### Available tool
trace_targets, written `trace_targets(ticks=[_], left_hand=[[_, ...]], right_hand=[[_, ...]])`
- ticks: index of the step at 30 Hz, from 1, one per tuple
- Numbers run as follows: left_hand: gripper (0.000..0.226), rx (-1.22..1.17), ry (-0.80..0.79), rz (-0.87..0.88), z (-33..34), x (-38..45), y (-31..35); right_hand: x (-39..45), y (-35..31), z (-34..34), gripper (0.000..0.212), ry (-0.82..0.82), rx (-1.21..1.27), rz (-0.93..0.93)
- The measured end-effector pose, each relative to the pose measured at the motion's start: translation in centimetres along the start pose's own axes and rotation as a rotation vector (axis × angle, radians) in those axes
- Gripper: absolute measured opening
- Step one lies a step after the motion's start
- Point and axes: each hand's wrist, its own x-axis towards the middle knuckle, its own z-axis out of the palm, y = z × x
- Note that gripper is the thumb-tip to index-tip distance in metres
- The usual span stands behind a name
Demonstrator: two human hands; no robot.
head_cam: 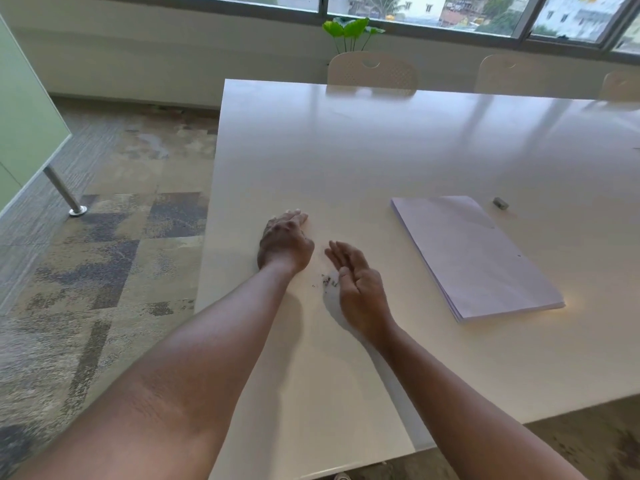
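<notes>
White table [346,150], dark crumbs [327,281] at centre.
Both empty: left hand [285,244] lies flat, right hand [358,284] stands on edge, fingers [338,253] straight, crumbs between; paper [474,254] centre right.

Tiny dark specks [327,281] scattered loosely on white tabletop [346,150]

I look over a white table [381,150]; 3 cream chairs [372,69] stand beyond it under daylit windows [415,8], patchy carpet [104,237] left.
</notes>
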Motion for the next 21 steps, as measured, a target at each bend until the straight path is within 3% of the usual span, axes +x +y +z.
trace_targets(ticks=[4, 7, 9, 12, 15, 21], left_hand=[[0.055, -0.002, -0.003, 0.003, -0.1, -0.1, 0.0], [0.055, -0.005, -0.001, -0.002, -0.2, -0.2, 0.1], [0.054, -0.004, -0.005, -0.004, -0.3, -0.3, 0.1], [0.055, -0.007, -0.005, -0.001, -0.3, -0.2, 0.1], [0.056, -0.015, -0.005, -0.003, -0.2, -0.1, 0.0], [0.055, -0.025, -0.006, -0.002, -0.2, -0.1, -0.1]], right_hand=[[0.5, 0.0, -0.8, 0.056, 0.07, -0.095, 0.072], [0.4, 0.1, -0.3, 0.06, -0.079, -0.189, 0.111], [0.4, 0.1, 0.2, 0.06, -0.143, -0.059, 0.115], [1.2, -0.1, 0.0, 0.053, -0.062, 0.104, 0.113], [2.0, 0.0, -1.1, 0.055, 0.035, 0.087, 0.101], [1.2, 0.6, -0.5, 0.06, -0.011, -0.014, 0.118]])
